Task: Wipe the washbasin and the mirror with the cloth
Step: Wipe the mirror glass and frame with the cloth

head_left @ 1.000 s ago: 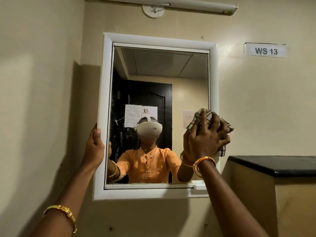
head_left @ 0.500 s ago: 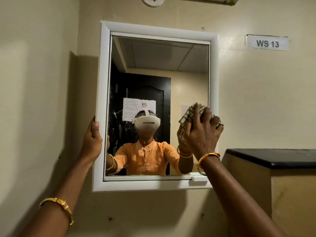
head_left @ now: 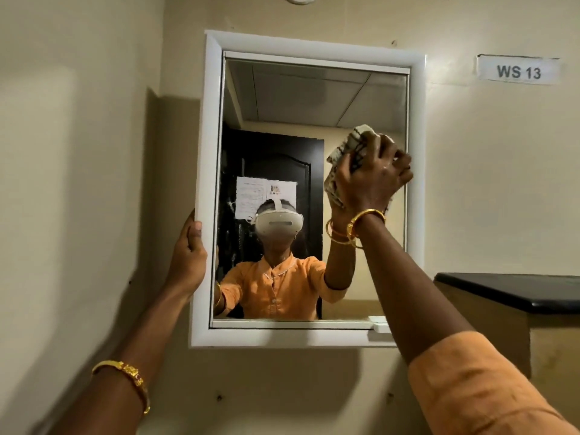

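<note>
A small white rectangular label (head_left: 518,72) with dark lettering read "WS 13"; it was stuck on the cream wall (head_left: 502,183), near that wall's upper right corner. White printed paper sheets (head_left: 265,196) on the black door reflected in the white-framed mirror (head_left: 314,98) carried text too small to read.

Mirror (head_left: 314,98) hung on the far wall (head_left: 486,183), with a "WS 13" label (head_left: 518,72) fixed to the wall up and to the right, well apart from the frame. Left hand (head_left: 187,257) wrapped round the mirror's left frame edge low down; right hand (head_left: 372,175) up at the right side of the glass, bunched cloth (head_left: 348,149) between palm and mirror, seemingly pressed to the surface though contact hidden behind the fingers. Counter slab (head_left: 518,290) lower right, near the mirror's bottom right corner, atop a partition (head_left: 558,356) jutting out from the wall.
</note>
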